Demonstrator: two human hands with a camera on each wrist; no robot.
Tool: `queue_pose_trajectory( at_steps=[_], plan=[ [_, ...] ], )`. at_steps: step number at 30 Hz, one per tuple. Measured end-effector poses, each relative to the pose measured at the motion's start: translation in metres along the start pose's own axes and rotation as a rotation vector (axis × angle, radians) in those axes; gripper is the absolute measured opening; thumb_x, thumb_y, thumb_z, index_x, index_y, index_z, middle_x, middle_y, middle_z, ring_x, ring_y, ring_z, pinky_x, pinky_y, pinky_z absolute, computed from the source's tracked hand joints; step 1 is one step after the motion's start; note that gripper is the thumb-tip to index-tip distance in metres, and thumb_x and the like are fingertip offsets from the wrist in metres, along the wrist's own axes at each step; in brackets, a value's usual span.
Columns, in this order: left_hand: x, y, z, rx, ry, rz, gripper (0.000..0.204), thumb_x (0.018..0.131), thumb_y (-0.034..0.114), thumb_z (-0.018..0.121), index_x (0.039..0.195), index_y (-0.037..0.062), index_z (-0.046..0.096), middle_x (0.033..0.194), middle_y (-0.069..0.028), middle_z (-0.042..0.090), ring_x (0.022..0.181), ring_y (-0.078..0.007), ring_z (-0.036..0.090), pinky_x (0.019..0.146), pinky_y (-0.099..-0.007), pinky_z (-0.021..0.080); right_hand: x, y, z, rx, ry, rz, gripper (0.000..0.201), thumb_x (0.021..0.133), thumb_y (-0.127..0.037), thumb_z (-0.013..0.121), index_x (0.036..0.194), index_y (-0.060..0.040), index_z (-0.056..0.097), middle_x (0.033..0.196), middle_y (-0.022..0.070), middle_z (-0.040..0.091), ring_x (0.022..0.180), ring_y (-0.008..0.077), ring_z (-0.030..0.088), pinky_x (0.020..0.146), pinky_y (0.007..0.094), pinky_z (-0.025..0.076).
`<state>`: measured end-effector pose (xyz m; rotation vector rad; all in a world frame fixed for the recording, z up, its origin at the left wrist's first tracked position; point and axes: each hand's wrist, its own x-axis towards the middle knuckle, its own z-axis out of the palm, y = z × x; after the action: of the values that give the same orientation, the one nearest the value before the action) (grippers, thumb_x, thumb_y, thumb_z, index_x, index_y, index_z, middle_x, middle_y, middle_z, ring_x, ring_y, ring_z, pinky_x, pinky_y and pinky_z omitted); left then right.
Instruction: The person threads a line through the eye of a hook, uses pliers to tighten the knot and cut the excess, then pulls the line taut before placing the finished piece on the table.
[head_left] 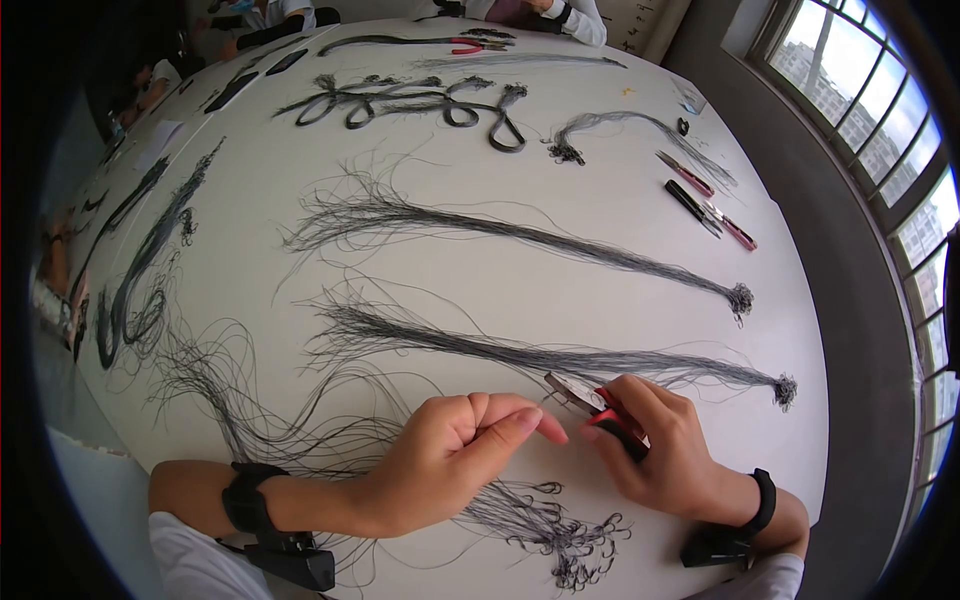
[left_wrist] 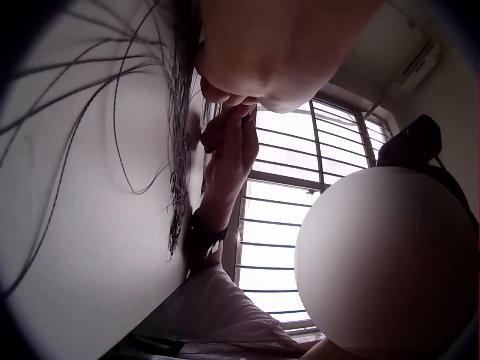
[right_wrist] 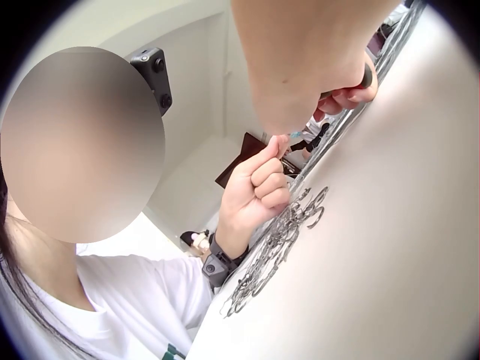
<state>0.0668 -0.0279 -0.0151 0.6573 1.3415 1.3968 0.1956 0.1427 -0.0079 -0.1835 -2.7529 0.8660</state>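
left fingers [head_left: 498, 407], right fingers [head_left: 640, 395] round pliers [head_left: 602, 411], tabletop margin [head_left: 785, 450] (edge [head_left: 821, 440] at right)

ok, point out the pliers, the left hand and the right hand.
Pliers [head_left: 576, 395]: head view, metal nose.
Left hand [head_left: 440, 455]: head view, middle of the hand.
Right hand [head_left: 675, 440]: head view, back of the hand.

This looks like a small handwork workshop or assembly room. A broad white bench [head_left: 560, 302] fills most of the head view, spread with bundles of dark strands [head_left: 540, 237], some laid out lengthwise, others bent into loops. Red-handled pliers [head_left: 468, 43] lie at the upper middle, and small pink-handled tools [head_left: 697, 181] at the right. Other people [head_left: 572, 20] are around the bench at the top and upper left. A barred window [head_left: 858, 105] at the upper right looks onto buildings.
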Motion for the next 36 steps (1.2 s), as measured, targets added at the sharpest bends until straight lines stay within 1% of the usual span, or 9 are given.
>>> queue_pose_trajectory(
  at_steps=[4, 6, 22, 24, 27, 30, 32, 34, 36],
  plan=[
    [-0.001, -0.001, 0.000, -0.004, 0.020, 0.019, 0.030, 0.099, 0.021, 0.041, 0.101, -0.0028, 0.060, 0.052, 0.0093, 0.030, 0.045, -0.0005, 0.022, 0.042, -0.0194, 0.020, 0.001, 0.002, -0.002, 0.033, -0.029, 0.005, 0.021, 0.076, -0.013, 0.067, 0.088, -0.0005, 0.053, 0.070, 0.0120, 0.057, 0.057, 0.0282, 0.057, 0.050, 0.0337, 0.045],
    [-0.002, -0.001, 0.000, 0.000, 0.039, 0.008, 0.027, 0.099, 0.021, 0.042, 0.099, 0.0022, 0.061, 0.054, 0.0114, 0.029, 0.048, 0.0014, 0.023, 0.043, -0.0182, 0.019, 0.001, 0.001, -0.003, 0.042, -0.038, 0.009, 0.021, 0.077, -0.013, 0.066, 0.088, -0.0003, 0.053, 0.069, 0.0124, 0.056, 0.057, 0.0285, 0.057, 0.050, 0.0337, 0.045],
    [-0.003, -0.003, 0.000, -0.047, 0.049, -0.018, 0.027, 0.098, 0.021, 0.044, 0.090, 0.0006, 0.060, 0.052, 0.0110, 0.028, 0.047, 0.0006, 0.021, 0.042, -0.0192, 0.018, 0.002, 0.002, -0.007, 0.106, -0.078, 0.058, 0.021, 0.079, -0.013, 0.066, 0.088, 0.0012, 0.053, 0.066, 0.0130, 0.054, 0.051, 0.0253, 0.052, 0.048, 0.0316, 0.041],
    [-0.003, -0.002, -0.001, -0.021, 0.026, -0.013, 0.031, 0.099, 0.023, 0.041, 0.089, -0.0019, 0.056, 0.050, 0.0075, 0.032, 0.044, -0.0021, 0.024, 0.042, -0.0206, 0.021, 0.002, 0.003, -0.007, 0.111, -0.082, 0.058, 0.022, 0.079, -0.013, 0.066, 0.088, 0.0013, 0.053, 0.066, 0.0129, 0.054, 0.051, 0.0249, 0.051, 0.048, 0.0313, 0.041],
    [-0.003, -0.002, -0.001, -0.019, 0.028, -0.019, 0.031, 0.099, 0.024, 0.041, 0.088, -0.0014, 0.056, 0.050, 0.0073, 0.032, 0.044, -0.0022, 0.024, 0.042, -0.0206, 0.021, 0.003, 0.002, -0.008, 0.120, -0.090, 0.070, 0.022, 0.079, -0.013, 0.066, 0.087, 0.0015, 0.052, 0.065, 0.0127, 0.053, 0.050, 0.0243, 0.050, 0.048, 0.0312, 0.040],
    [-0.003, -0.002, -0.001, -0.034, 0.020, -0.028, 0.031, 0.099, 0.024, 0.040, 0.088, -0.0012, 0.055, 0.051, 0.0072, 0.032, 0.044, -0.0019, 0.024, 0.042, -0.0206, 0.021, 0.003, 0.001, -0.008, 0.177, -0.096, 0.138, 0.023, 0.079, -0.015, 0.067, 0.086, 0.0012, 0.052, 0.066, 0.0130, 0.053, 0.050, 0.0233, 0.050, 0.048, 0.0307, 0.040],
    [-0.004, 0.000, -0.001, -0.024, 0.029, -0.058, 0.031, 0.099, 0.023, 0.040, 0.088, -0.0015, 0.056, 0.051, 0.0075, 0.032, 0.044, -0.0016, 0.024, 0.043, -0.0201, 0.021, 0.002, 0.006, -0.006, 0.161, -0.054, 0.068, 0.021, 0.084, -0.016, 0.063, 0.083, 0.0007, 0.051, 0.061, 0.0080, 0.049, 0.048, 0.0165, 0.044, 0.046, 0.0284, 0.037],
    [-0.012, -0.001, 0.003, -0.014, 0.038, -0.088, 0.030, 0.099, 0.022, 0.040, 0.089, -0.0018, 0.056, 0.052, 0.0077, 0.032, 0.045, -0.0013, 0.024, 0.043, -0.0195, 0.022, 0.009, 0.034, -0.016, 0.406, 0.177, 0.393, 0.020, 0.089, -0.016, 0.056, 0.080, 0.0001, 0.049, 0.057, 0.0019, 0.043, 0.048, 0.0094, 0.035, 0.045, 0.0259, 0.030],
    [-0.028, -0.008, 0.010, -0.024, -0.084, -0.103, 0.027, 0.099, 0.018, 0.041, 0.091, -0.0028, 0.056, 0.053, 0.0084, 0.033, 0.047, -0.0007, 0.024, 0.045, -0.0186, 0.023, 0.008, 0.067, -0.035, 0.300, 0.338, 0.379, 0.021, 0.093, -0.014, 0.050, 0.077, -0.0006, 0.046, 0.055, -0.0018, 0.037, 0.051, 0.0066, 0.028, 0.045, 0.0246, 0.025]
  ],
)
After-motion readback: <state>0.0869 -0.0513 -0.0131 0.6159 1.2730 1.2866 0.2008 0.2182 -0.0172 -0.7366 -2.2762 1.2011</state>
